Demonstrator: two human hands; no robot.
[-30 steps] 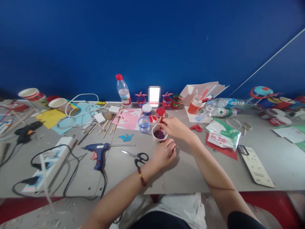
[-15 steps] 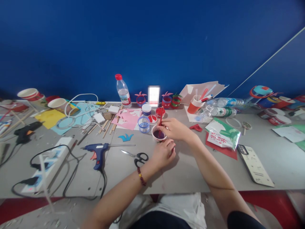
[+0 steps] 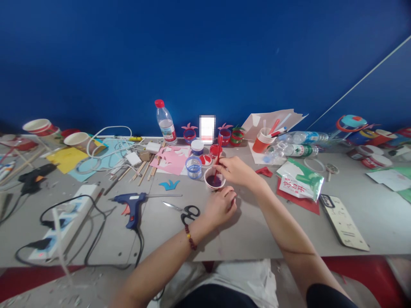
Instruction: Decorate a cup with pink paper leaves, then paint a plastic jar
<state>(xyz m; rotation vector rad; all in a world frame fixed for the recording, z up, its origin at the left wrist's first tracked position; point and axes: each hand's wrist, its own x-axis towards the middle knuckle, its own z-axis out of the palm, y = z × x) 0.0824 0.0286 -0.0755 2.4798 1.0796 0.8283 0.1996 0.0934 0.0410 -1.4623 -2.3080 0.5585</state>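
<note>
A small white cup (image 3: 207, 184) holding dark purple liquid (image 3: 214, 181) stands on the table before me. My right hand (image 3: 236, 171) pinches a thin red stick (image 3: 219, 149) that leans upright in the cup, its lower end down in the liquid. At the cup's near side, my left hand (image 3: 221, 205) rests with its fingers curled in; whatever may be inside them is hidden. Black-handled scissors (image 3: 189, 211) lie just left of that hand. Behind the cup are a clear jar with a blue rim (image 3: 194, 167) and a red-and-white lid (image 3: 206, 160).
A blue glue gun (image 3: 131, 205), a power strip (image 3: 66, 220) and cords spread across the left. A blue paper cutout (image 3: 169, 185) lies near pink paper (image 3: 171, 160). Orange cups (image 3: 261, 143), plastic bottles (image 3: 303, 149) and a phone (image 3: 345, 222) are on the right.
My right hand has shifted slightly up and right, and the red stick has moved a little with it, still inside the cup. My left hand stays in place.
</note>
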